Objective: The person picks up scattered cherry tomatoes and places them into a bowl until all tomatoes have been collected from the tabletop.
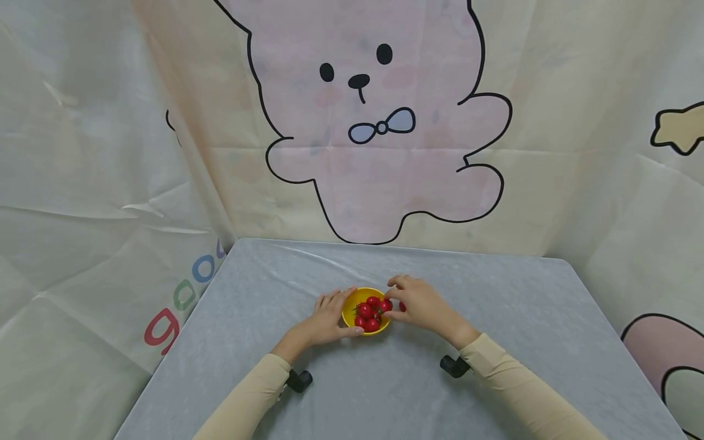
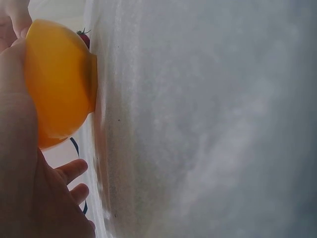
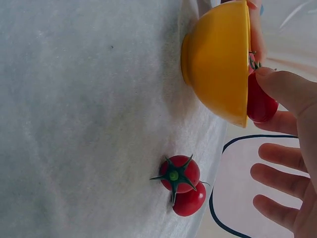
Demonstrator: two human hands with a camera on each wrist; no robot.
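A small yellow bowl (image 1: 357, 296) holds several red cherry tomatoes (image 1: 365, 310), some with green stems. My left hand (image 1: 327, 321) holds the bowl from the left, thumb at the near rim and fingers spread along the far-left side. The left wrist view shows the smooth outside of the bowl (image 2: 59, 84) beside that hand. At the right rim, my right hand (image 1: 420, 305) pinches a cherry tomato (image 3: 261, 99) between thumb and index finger; its other fingers are spread apart.
Two loose cherry tomatoes (image 3: 181, 168) lie together on the cloth right of the bowl, mostly hidden by the right hand in the head view. A grey cloth (image 1: 473, 287) covers the table. Behind it hangs a curtain (image 1: 550, 122) printed with a bear.
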